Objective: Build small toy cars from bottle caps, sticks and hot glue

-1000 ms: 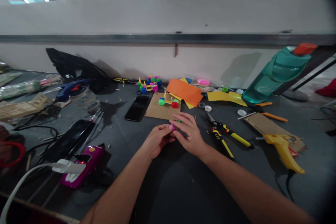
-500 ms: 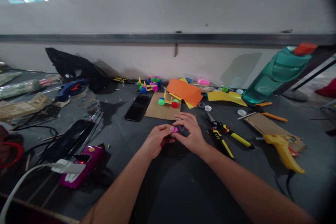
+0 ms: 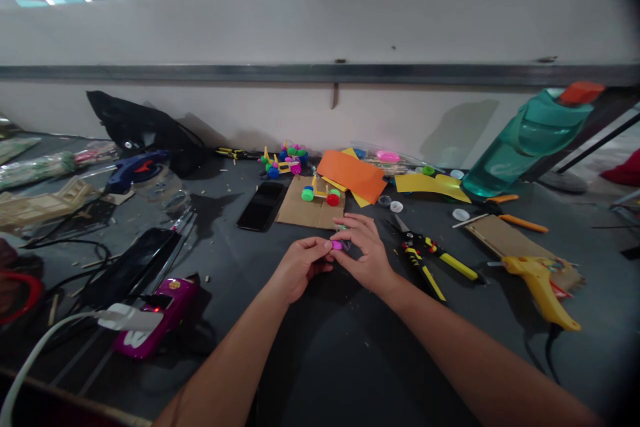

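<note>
A small pink-purple piece (image 3: 337, 245), too small to name surely, is pinched between the fingertips of both hands above the dark table. My left hand (image 3: 303, 267) is closed, thumb and forefinger on the piece's left side. From the right, my right hand (image 3: 365, 250) grips it with thumb and forefinger, the other fingers reaching forward over it. Just beyond the hands, a small yellow wheeled model (image 3: 321, 192) with green and red wheels stands on a cardboard sheet (image 3: 305, 210). Yellow-handled pliers (image 3: 420, 250) lie to the right of my right hand.
A black phone (image 3: 261, 207) lies left of the cardboard. Orange paper (image 3: 353, 175) is behind it. To the right are a yellow glue gun (image 3: 543, 287) and a tilted teal bottle (image 3: 530, 140). A purple power strip (image 3: 160, 320) with a white plug sits at the left.
The pink-purple piece has shifted or turned slightly between the fingertips, and a bit more of it shows. Both hands stay in nearly the same place.
</note>
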Demonstrator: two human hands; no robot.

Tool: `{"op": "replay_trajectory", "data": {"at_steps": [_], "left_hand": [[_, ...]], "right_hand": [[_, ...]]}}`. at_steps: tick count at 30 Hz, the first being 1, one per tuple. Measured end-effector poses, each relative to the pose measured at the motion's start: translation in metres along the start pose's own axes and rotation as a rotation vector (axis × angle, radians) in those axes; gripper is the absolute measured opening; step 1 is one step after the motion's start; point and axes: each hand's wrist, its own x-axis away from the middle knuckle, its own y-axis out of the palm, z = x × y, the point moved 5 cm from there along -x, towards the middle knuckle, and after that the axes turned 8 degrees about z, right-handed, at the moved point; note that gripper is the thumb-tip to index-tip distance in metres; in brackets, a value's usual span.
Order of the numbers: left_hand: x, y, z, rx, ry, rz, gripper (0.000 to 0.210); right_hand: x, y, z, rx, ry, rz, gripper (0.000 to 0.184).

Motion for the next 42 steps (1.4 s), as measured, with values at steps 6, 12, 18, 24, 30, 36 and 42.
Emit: {"op": "replay_trajectory", "data": {"at_steps": [6, 12, 18, 24, 30, 36, 42], "left_hand": [[0.000, 0.001, 0.001, 0.019, 0.005, -0.002, 0.020], [0.000, -0.001, 0.002, 0.007, 0.033, 0.041, 0.020], [0.000, -0.001, 0.004, -0.030, 0.068, 0.084, 0.023], [0.000, -0.002, 0.007, -0.110, 0.149, 0.091, 0.021], [-0.002, -0.004, 0.007, -0.144, 0.185, 0.116, 0.022], [0.003, -0.007, 0.023, -0.391, 0.488, 0.241, 0.020], [0.007, -0.004, 0.027, -0.576, 0.700, 0.228, 0.015]], "right_hand": [[-0.001, 0.000, 0.001, -0.012, 0.013, 0.001, 0.009], [-0.001, -0.001, 0.004, -0.020, 0.018, 0.013, 0.013], [-0.001, -0.002, 0.004, -0.052, 0.050, 0.034, 0.012], [-0.002, -0.003, 0.006, -0.046, 0.055, 0.067, 0.012], [0.001, 0.000, 0.009, -0.030, 0.070, 0.031, 0.012], [0.003, 0.001, 0.016, -0.019, 0.114, 0.051, 0.015], [0.003, 0.001, 0.015, -0.046, 0.144, 0.047, 0.016]]}}
